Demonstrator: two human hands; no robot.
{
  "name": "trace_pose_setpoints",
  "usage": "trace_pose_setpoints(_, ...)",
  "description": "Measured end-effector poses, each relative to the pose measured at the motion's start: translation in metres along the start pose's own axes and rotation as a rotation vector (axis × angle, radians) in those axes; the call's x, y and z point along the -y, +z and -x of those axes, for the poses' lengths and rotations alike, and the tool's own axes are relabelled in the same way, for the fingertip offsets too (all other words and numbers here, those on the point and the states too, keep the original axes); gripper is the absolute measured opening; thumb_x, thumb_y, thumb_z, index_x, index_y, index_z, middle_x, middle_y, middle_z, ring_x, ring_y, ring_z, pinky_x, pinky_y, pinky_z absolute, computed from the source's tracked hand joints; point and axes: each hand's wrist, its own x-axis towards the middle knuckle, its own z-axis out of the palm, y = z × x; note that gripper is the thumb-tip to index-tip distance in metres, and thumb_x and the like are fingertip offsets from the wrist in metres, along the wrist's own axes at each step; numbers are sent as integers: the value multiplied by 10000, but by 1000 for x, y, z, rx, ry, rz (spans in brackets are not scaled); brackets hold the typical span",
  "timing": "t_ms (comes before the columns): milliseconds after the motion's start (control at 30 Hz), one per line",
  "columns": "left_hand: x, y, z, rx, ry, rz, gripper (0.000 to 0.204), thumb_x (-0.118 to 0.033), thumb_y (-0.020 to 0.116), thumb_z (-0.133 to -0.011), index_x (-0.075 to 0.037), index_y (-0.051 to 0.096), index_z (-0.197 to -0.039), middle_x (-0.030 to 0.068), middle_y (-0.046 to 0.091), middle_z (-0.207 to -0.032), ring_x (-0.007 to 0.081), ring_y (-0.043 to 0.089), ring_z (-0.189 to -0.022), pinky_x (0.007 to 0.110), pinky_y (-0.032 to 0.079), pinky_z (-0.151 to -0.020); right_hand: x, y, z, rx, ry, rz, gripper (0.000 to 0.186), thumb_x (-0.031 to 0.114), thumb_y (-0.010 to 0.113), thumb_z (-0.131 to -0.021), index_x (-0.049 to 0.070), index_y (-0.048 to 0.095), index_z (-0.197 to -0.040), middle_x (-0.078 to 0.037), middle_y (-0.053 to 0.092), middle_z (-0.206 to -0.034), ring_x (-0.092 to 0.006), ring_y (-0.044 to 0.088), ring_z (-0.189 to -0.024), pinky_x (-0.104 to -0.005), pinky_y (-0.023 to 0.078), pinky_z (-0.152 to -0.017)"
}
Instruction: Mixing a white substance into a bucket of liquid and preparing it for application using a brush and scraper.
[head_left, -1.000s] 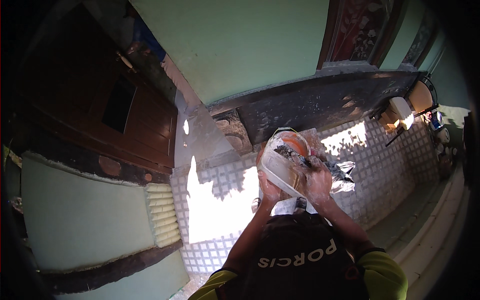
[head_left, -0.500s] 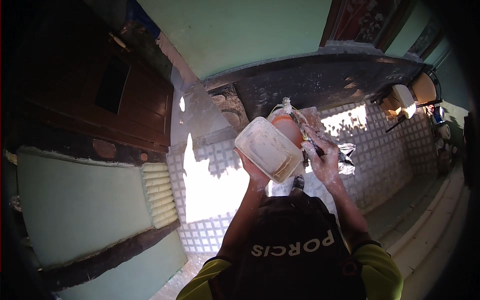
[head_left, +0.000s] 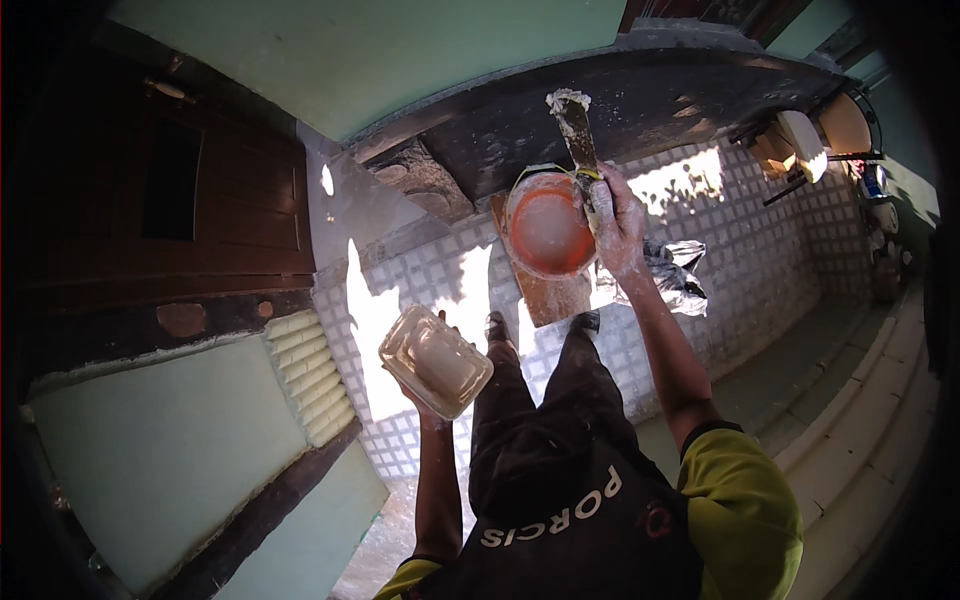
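My left hand [head_left: 424, 408] grips a pale rectangular plastic tub [head_left: 436, 362] from beneath, smeared inside with whitish residue; most of its fingers are hidden by the tub. My right hand [head_left: 622, 228], dusted white, is closed round the handle of a putty knife [head_left: 577, 138]. The blade points away from me, with a lump of white paste on its tip. Below and just left of that hand, an orange bucket [head_left: 516, 238] with pale powdery or pasty matter inside stands on a brown board [head_left: 556, 303]. The tub is held nearer to me, left of the bucket.
A crumpled black-and-silver plastic bag [head_left: 678, 278] lies right of the bucket on the tiled floor [head_left: 745, 300]. A dark-based green wall [head_left: 450, 50] runs behind. A brown door [head_left: 245, 190] is at left, a chair [head_left: 800, 145] at far right, and steps [head_left: 850, 430] at lower right.
The tub in my left hand has moved left and toward me, away from the bucket. My right hand has raised the putty knife away from the tub, its pasted tip now pointing farther out.
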Motion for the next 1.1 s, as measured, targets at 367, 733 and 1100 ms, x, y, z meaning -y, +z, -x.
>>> trace_pose_setpoints(367,-29,-73,28,-317,-66,-142,865,-661,543,-831,-162,269,-1482,166,240,-1529,332,470,-1257,589,408,-1024,-300,-22,148,180,872,818,347,312,450,-969,44,499,-1185,-291,646,-887,-456,638,-892,-564,474,-778)
trace_pose_setpoints(733,10,-54,-13,-255,-156,-86,810,-634,514,-862,-146,293,-1470,166,315,-1495,336,468,-1261,561,408,-1030,-302,-46,170,135,40,1373,302,283,494,-961,55,538,-1154,-76,555,-651,-251,585,-531,-387,459,-438)
trace_pose_setpoints(1100,69,-63,-58,-244,-490,-145,834,-735,275,-883,-83,414,-1383,131,543,-1277,281,551,-1145,445,470,-976,-260,-48,159,211,-31,1337,327,95,548,-870,107,590,-1194,-119,566,-912,-261,573,-753,-386,472,-676)
